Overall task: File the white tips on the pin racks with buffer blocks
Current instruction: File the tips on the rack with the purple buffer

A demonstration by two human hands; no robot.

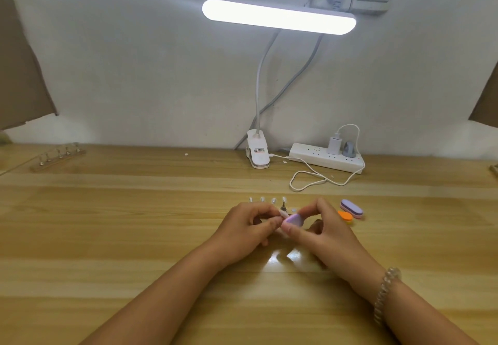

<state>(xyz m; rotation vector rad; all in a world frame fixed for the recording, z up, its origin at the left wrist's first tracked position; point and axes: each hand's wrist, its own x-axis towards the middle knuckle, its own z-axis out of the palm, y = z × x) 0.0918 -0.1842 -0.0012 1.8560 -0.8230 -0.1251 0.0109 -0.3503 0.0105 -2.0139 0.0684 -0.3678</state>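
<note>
Our left grip [249,223] pinches a tiny white plastic tip [283,213]. Our right grip [323,230] pinches a lilac oval buffer block [294,220] beside it. The tip seems light and snappy; we should hold its base.

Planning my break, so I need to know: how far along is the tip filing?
Done: nothing shows which tips are already filed. In hand: the left hand pinches one white tip while the right hand holds a purple buffer block at it. Possibly left: the four tips standing in a row behind the hands, and the far rack at the left, whose pins are too small to judge.
</note>
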